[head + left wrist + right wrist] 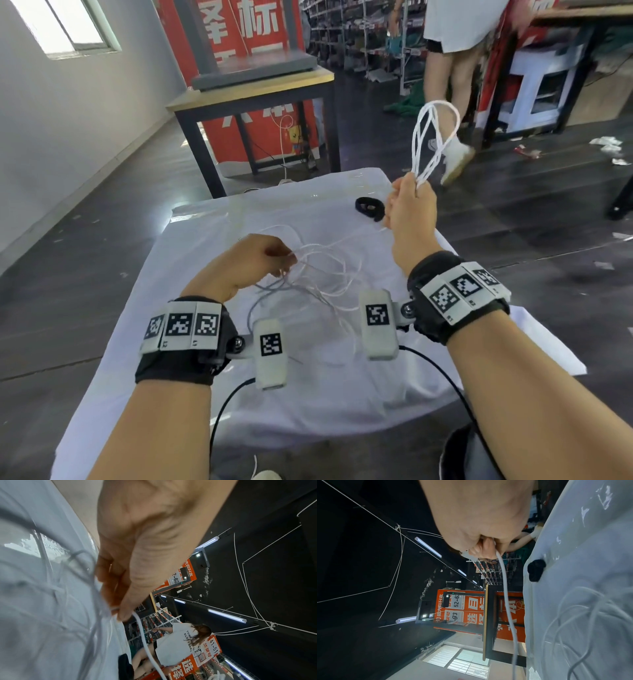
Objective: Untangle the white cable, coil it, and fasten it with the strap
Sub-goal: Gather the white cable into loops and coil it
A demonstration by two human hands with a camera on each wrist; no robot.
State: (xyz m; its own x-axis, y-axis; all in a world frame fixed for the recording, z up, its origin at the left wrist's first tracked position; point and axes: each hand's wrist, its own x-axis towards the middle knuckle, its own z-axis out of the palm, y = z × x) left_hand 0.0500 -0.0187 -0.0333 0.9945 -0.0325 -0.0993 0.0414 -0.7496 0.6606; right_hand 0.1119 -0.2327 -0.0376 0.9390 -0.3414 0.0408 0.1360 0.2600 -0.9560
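Observation:
My right hand [412, 192] is raised above the table's far right and grips a bundle of white cable loops [432, 137] that stand up from its fist. From that fist [485, 549] a single strand of the white cable [506, 601] runs down to the tangle. The loose tangle of cable [325, 274] lies on the white cloth [205, 240] in the middle. My left hand [274, 260] hovers over the tangle and pinches a strand [142, 632] between thumb and fingers [123, 614]. The black strap [369, 208] lies on the cloth just left of my right hand; it also shows as the strap [536, 572] in the right wrist view.
The small table's far edge [281, 185] lies just beyond the strap. A wooden table with black legs [253, 96] stands further back in front of a red banner. A person [452, 85] walks on the dark floor at the back right. Black wrist-camera cords [442, 377] hang near me.

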